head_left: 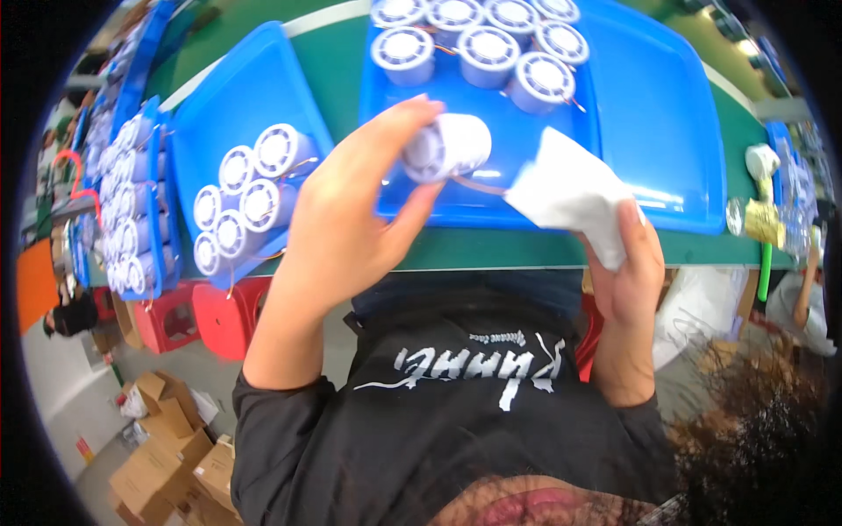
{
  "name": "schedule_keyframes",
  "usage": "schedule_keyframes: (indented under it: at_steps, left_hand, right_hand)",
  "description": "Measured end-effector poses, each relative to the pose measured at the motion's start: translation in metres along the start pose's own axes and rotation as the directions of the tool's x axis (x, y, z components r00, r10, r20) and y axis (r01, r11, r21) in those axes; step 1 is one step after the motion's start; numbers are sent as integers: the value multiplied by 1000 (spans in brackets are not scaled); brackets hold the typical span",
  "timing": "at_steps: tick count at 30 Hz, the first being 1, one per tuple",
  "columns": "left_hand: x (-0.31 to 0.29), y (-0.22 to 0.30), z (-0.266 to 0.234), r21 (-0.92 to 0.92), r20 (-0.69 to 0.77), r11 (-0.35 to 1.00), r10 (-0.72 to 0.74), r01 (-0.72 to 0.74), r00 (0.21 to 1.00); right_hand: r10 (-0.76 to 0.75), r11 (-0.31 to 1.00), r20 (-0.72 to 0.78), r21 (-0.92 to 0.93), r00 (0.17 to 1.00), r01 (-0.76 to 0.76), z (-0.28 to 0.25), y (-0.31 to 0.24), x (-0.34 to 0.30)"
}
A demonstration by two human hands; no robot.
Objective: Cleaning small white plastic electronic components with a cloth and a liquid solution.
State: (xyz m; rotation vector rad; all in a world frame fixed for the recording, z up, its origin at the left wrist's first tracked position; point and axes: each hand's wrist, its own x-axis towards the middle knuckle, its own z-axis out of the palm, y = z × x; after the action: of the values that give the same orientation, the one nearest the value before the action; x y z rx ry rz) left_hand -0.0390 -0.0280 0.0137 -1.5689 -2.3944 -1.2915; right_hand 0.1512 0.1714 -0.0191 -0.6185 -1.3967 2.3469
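Observation:
My left hand (346, 210) is closed by fingers and thumb around the slotted end of a white cylindrical unit (467, 143). The unit is tilted on its side above a blue tray (513, 127), and thin wires trail from it toward the right. In my right hand (630, 276) is a white cloth or paper wipe (570, 186), pinched at its lower edge. Its upper part hangs over the same tray, close to the unit's wires. Standing at the tray's far end are several similar white units (488, 57) with round slotted tops.
An overlapping blue tray (662, 114) lies to the right. On the left, another tray (232, 110) carries several units (263, 204), and a stacked rack of them (133, 206) stands beyond. Red stools (226, 320) and cardboard boxes (153, 460) sit below the green table (491, 250).

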Motion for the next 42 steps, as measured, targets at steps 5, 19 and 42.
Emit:
schedule_keyframes:
  at_steps: [5, 19, 42]
  left_hand:
    - [19, -26, 18, 264, -34, 964, 18, -9, 999]
    - [-41, -21, -71, 668, -125, 677, -308, 309, 943]
    - [-28, 5, -43, -754, -109, 620, -442, 215, 891]
  right_hand:
    - [-7, 893, 50, 449, 999, -16, -7, 15, -6]
    - [74, 997, 146, 25, 987, -78, 14, 18, 7]
    - [-118, 971, 120, -192, 986, 140, 32, -1, 16]
